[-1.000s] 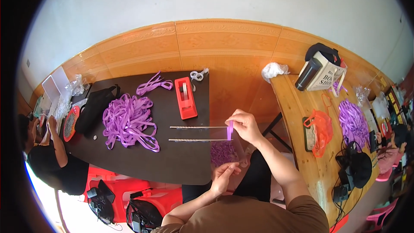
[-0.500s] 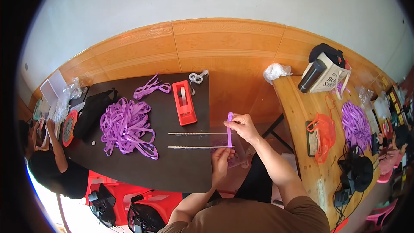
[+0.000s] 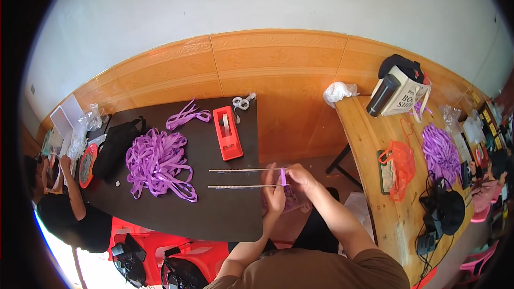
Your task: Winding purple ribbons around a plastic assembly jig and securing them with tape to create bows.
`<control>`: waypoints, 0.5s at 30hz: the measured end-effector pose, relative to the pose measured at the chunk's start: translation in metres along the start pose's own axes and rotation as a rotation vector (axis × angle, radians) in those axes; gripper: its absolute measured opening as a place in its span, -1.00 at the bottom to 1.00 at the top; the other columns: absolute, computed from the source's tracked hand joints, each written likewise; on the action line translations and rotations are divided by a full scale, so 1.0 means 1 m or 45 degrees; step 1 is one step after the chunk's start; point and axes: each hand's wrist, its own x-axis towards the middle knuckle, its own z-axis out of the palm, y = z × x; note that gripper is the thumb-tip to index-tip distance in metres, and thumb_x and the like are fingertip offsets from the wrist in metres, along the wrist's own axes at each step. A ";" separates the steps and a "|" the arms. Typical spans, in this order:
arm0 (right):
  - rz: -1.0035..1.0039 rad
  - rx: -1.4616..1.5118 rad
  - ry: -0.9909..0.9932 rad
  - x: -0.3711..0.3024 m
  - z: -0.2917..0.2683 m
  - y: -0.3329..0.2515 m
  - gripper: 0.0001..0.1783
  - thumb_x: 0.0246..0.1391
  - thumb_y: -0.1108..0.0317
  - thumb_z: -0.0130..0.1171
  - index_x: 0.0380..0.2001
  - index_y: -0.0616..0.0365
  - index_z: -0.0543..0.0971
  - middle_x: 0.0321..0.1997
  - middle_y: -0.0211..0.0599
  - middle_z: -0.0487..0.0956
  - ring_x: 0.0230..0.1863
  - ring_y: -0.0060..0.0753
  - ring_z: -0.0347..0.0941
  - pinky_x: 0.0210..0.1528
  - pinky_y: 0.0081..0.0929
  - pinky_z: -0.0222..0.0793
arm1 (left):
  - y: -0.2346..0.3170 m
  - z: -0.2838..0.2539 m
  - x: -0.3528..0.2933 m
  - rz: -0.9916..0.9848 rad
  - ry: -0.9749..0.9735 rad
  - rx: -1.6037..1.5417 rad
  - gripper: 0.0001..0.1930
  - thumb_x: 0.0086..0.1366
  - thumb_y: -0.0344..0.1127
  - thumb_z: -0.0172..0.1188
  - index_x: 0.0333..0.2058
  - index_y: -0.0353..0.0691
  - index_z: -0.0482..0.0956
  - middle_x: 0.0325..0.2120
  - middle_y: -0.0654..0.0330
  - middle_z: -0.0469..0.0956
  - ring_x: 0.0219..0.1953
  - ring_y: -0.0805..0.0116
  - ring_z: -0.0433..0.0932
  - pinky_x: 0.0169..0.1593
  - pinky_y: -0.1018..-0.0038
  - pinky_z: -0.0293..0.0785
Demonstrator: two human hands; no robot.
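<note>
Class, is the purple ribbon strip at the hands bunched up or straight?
Straight: the purple ribbon strip shows as a narrow band spanning the two rods; cannot tell whether it is fastened.

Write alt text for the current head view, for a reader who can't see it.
A person's left hand and right hand are close together at a short purple strip spanning the ends of two thin rods, which jut past the edge of a dark table. On the table lie a heap of purple ribbon and a red tape dispenser.
</note>
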 end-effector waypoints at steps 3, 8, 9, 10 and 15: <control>0.152 -0.021 0.080 -0.001 -0.008 0.020 -0.82 0.06 0.37 0.04 -0.47 0.25 0.55 -0.58 -0.24 0.50 -0.62 -0.39 0.41 -0.65 -0.54 0.25 | -0.012 0.000 -0.002 -0.297 -0.114 -0.231 -0.82 0.24 -0.47 0.04 -0.20 -0.37 0.52 -0.31 0.17 0.52 -0.34 0.45 0.46 -0.29 0.58 0.39; 0.229 0.081 0.054 -0.022 -0.027 0.040 -0.82 0.12 0.39 -0.02 -0.38 0.26 0.54 -0.51 -0.25 0.53 -0.56 -0.44 0.42 -0.56 -0.62 0.28 | 0.003 0.002 -0.001 -0.645 -0.115 -0.506 -0.86 0.23 -0.45 0.07 -0.30 -0.33 0.59 -0.44 0.20 0.56 -0.51 0.55 0.45 -0.45 0.64 0.36; 0.232 0.084 0.051 -0.028 -0.025 0.043 -0.82 0.12 0.39 -0.02 -0.38 0.26 0.54 -0.51 -0.25 0.53 -0.56 -0.44 0.42 -0.56 -0.62 0.28 | 0.002 0.000 -0.002 -0.646 -0.114 -0.501 -0.86 0.23 -0.45 0.07 -0.30 -0.33 0.59 -0.44 0.20 0.56 -0.51 0.55 0.45 -0.45 0.64 0.36; 0.032 -0.015 0.104 -0.036 -0.023 0.048 -0.82 0.12 0.41 -0.02 -0.32 0.26 0.53 -0.45 -0.27 0.54 -0.49 -0.48 0.44 -0.48 -0.64 0.30 | -0.002 -0.002 -0.004 -0.660 -0.108 -0.576 -0.85 0.22 -0.45 0.07 -0.29 -0.35 0.59 -0.41 0.17 0.58 -0.43 0.49 0.48 -0.34 0.61 0.39; -0.360 -0.029 0.101 -0.066 -0.006 0.046 -0.80 0.08 0.49 0.04 -0.20 0.27 0.52 -0.30 -0.34 0.55 -0.29 -0.58 0.45 -0.29 -0.68 0.34 | -0.014 -0.012 -0.013 -0.738 -0.180 -0.704 -0.81 0.18 -0.46 0.09 -0.25 -0.39 0.58 -0.34 0.10 0.59 -0.26 0.35 0.53 -0.07 0.52 0.38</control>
